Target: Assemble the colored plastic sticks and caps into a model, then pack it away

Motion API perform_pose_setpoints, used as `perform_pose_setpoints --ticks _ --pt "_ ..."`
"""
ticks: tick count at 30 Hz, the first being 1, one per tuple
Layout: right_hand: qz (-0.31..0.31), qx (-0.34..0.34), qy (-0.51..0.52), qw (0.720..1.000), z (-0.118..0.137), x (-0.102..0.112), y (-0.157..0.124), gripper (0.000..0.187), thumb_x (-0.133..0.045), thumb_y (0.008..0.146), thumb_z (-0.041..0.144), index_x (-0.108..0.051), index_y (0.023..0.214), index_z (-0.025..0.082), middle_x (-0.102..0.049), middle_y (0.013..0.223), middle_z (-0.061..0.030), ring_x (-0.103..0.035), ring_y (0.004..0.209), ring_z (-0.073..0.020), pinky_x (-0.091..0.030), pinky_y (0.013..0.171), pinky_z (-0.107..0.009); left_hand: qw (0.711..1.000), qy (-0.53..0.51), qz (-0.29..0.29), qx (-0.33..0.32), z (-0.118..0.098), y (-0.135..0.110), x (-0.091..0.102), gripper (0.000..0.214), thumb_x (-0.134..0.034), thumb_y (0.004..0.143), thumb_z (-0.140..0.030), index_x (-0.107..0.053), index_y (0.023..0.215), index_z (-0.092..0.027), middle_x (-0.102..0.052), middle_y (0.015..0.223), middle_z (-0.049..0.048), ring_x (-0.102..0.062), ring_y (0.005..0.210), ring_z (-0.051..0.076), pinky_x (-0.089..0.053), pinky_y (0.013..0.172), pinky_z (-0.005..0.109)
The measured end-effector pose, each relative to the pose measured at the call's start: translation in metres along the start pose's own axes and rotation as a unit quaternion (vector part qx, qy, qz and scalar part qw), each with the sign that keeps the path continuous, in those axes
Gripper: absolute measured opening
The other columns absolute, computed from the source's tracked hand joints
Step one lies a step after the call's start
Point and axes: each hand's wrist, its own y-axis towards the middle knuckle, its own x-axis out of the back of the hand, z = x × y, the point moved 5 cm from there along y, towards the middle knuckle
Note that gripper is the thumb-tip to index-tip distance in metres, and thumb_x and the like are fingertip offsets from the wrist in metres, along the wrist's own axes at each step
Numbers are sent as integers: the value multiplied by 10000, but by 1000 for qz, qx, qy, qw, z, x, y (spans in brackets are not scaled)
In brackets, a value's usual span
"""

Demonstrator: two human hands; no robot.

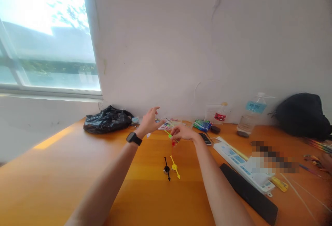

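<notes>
My left hand, with a dark watch on its wrist, is raised over the far part of the table, fingers apart and holding nothing. To its right, my right hand has thumb and fingers pinched at a green arrow spinner. A small red piece shows just below those fingertips; whether it is also gripped is unclear. Nearer to me, a black arrow spinner and a yellow arrow spinner lie side by side on the wooden table.
Small colourful items in plastic lie behind my hands. A black plastic bag sits at the left. On the right are a phone, a white power strip, a long black case, bottles and a black bag.
</notes>
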Motion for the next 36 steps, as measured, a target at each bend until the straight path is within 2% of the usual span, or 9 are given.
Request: perform_pose_setpoints --ticks 3,7,9,11,17,25,29,33,36 --pt "-111 54 19 992 12 35 -17 370 -879 643 388 -707 844 130 -756 814 -93 -692 720 -186 -561 664 -290 1000 -4 7 -2 -1 0 -2 688 -707 843 -475 -435 1435 -252 -600 1164 87 -622 974 255 -490 854 392" --pt "-317 149 58 935 46 78 -54 431 -841 703 487 -702 925 145 -759 908 -105 -719 809 -208 -579 748 -324 999 -18 22 -19 -10 -2 -8 709 -711 839 -452 -423 1451 -242 -589 1174 95 -616 983 254 -496 875 395" --pt "-388 203 80 895 66 85 -71 434 -832 726 504 -699 946 155 -754 908 -100 -727 822 -215 -586 760 -336 999 -28 26 -30 -18 -4 -11 714 -707 842 -444 -412 1462 -249 -587 1170 91 -616 980 251 -497 890 402" --pt "-420 242 84 870 86 82 -79 424 -824 746 511 -703 960 165 -753 900 -95 -730 813 -221 -590 753 -345 998 -39 27 -41 -26 -5 -13 724 -706 842 -439 -397 1472 -260 -585 1169 87 -617 973 249 -497 898 412" --pt "-411 305 13 859 128 47 -76 251 -757 835 417 -699 949 200 -750 885 -58 -727 820 -209 -580 754 -323 997 -51 18 -62 -47 -7 -13 749 -717 832 -425 -371 1480 -275 -579 1199 92 -610 1015 264 -504 874 413" --pt "-407 283 -119 860 143 28 -77 98 -664 898 315 -680 961 242 -733 856 -22 -691 786 -197 -546 780 -346 997 -29 1 -71 -63 -7 -6 618 -701 832 -388 -440 1378 -268 -576 1134 70 -593 979 257 -484 798 374" --pt "-413 288 -92 859 141 30 -74 129 -676 870 327 -683 944 222 -720 921 -44 -669 839 -202 -536 766 -340 997 -25 -8 -67 -63 -6 -7 598 -700 824 -377 -454 1355 -255 -573 1110 65 -587 954 247 -468 758 348" --pt "-416 297 14 859 135 34 -69 208 -679 850 333 -618 1008 212 -701 873 -35 -676 797 -191 -553 741 -323 997 -36 -4 -74 -64 -5 -5 691 -704 826 -360 -400 1441 -272 -566 1138 71 -590 1004 254 -483 811 370" --pt "-400 294 51 866 134 33 -66 195 -685 829 307 -574 967 224 -697 897 -26 -691 814 -190 -563 737 -316 997 -40 -4 -71 -65 -5 -4 706 -702 827 -352 -390 1456 -276 -569 1159 77 -591 1022 257 -490 824 379"
